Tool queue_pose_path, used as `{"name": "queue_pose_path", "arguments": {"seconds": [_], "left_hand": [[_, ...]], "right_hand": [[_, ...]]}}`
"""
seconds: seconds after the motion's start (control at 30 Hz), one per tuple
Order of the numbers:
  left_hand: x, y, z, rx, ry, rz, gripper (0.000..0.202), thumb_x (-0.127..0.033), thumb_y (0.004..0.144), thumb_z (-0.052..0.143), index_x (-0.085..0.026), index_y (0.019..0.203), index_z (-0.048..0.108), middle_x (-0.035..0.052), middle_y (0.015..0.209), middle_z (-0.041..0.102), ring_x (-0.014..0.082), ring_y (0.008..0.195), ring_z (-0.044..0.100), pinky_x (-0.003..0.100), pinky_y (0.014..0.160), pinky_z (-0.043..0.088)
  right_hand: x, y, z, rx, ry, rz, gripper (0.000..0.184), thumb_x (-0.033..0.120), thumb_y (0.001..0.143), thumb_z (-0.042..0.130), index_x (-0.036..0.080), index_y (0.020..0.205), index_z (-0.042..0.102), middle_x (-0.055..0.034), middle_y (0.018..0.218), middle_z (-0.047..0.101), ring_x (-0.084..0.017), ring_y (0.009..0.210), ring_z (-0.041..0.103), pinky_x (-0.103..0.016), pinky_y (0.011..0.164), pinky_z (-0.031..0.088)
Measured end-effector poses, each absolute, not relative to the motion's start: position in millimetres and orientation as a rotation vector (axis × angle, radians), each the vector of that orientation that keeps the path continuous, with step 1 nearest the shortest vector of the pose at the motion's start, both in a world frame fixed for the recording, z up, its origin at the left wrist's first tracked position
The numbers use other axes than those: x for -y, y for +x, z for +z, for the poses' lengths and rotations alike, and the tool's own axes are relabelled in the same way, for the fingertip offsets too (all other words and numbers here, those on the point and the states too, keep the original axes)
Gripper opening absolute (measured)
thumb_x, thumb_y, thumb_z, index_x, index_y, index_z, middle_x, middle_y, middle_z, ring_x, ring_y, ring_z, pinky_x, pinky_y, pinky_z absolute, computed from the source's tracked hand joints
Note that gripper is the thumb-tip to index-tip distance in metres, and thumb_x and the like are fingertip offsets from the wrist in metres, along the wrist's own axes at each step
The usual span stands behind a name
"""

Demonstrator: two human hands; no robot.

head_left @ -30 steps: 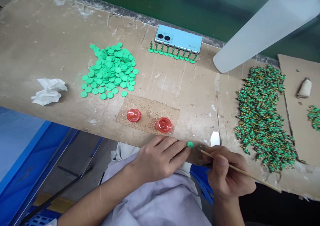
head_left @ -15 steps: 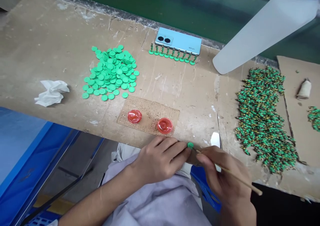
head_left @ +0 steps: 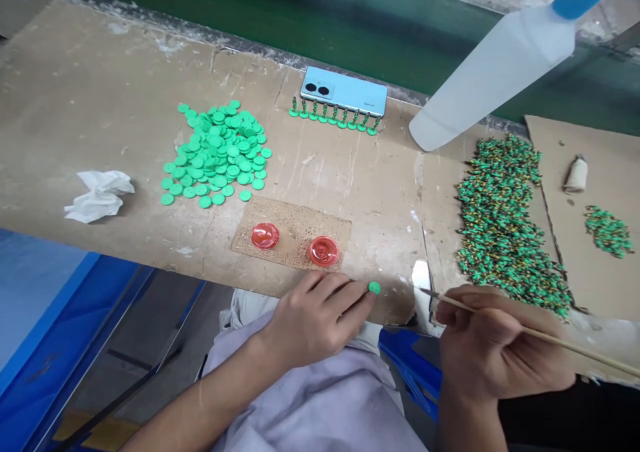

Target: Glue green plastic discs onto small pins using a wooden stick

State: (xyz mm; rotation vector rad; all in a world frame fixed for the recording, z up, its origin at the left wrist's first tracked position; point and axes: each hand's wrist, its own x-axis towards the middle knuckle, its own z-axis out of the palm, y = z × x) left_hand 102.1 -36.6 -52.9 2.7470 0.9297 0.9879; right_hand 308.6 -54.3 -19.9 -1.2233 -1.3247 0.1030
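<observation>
Left hand (head_left: pixel 315 315): fingers pinch green disc (head_left: pixel 374 288) steady at counter's (head_left: pixel 100 92) near edge. Right hand (head_left: pixel 493 349): fingers clamp wooden stick (head_left: pixel 560 343) pen-style.

Only one candidate for text: the light-blue phone (head_left: pixel 344 96), upper centre of frame, lying back-up. There's a small dark logo print near its right end, too small and blurred to read reliably. Camera lenses at its left end, no lettering legible there. Green disc (head_left: pixel 374 288) at left hand (head_left: pixel 313 319) fingertips and thin stick (head_left: pixel 550 337) in right hand (head_left: pixel 495 352): no legible marks.
</observation>
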Motion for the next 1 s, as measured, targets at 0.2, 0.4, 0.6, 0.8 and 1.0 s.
{"name": "queue_pose_path", "arguments": {"seconds": [0.2,0.4,0.6,0.8,1.0], "left_hand": [[36.7,100.0,-54.5,-0.847,2.79,0.95,0.017,-0.016,0.099,0.067,-0.016,0.114,0.074,0.0039,0.127,0.076,0.0184,0.101,0.065,0.037,0.083,0.047],[33.5,97.8,-46.3,-0.733,2.89,0.849,0.015,-0.015,0.103,0.062,-0.015,0.105,0.077,0.004,0.137,0.073,0.0211,0.113,0.064,0.039,0.088,0.049],[26.7,98.2,-37.5,-0.641,2.941,0.804,0.023,-0.012,0.104,0.055,-0.014,0.095,0.076,0.0064,0.13,0.076,0.0222,0.109,0.065,0.038,0.084,0.05],[20.3,98.5,-38.4,-0.55,2.953,0.806,0.02,-0.011,0.103,0.058,-0.013,0.095,0.076,0.008,0.124,0.077,0.0211,0.108,0.067,0.036,0.087,0.051],[16.1,100.1,-38.9,-0.472,2.947,0.834,0.016,-0.012,0.103,0.06,-0.01,0.099,0.075,0.0095,0.119,0.078,0.0206,0.106,0.07,0.035,0.084,0.052]], "right_hand": [[73.0,318.6,-36.4,1.457,-1.323,0.139,0.033,0.04,0.111,0.052,0.018,0.104,0.076,-0.001,0.071,0.067,-0.014,0.053,0.059,-0.026,0.043,0.043],[71.8,322.8,-41.7,1.828,-1.321,0.301,0.026,0.022,0.11,0.048,0.021,0.121,0.071,-0.0077,0.101,0.08,-0.019,0.083,0.075,-0.031,0.069,0.06],[66.2,328.0,-42.6,2.006,-1.219,0.324,0.027,0.014,0.105,0.052,0.021,0.127,0.066,-0.0104,0.113,0.08,-0.022,0.099,0.074,-0.036,0.08,0.064],[68.5,330.0,-44.8,2.1,-1.197,0.295,0.029,0.007,0.102,0.056,0.018,0.127,0.066,-0.0123,0.117,0.079,-0.023,0.101,0.07,-0.037,0.081,0.063],[67.0,327.8,-41.0,2.174,-1.198,0.279,0.029,0.002,0.1,0.055,0.017,0.122,0.066,-0.013,0.116,0.078,-0.023,0.1,0.066,-0.037,0.081,0.061]]}}
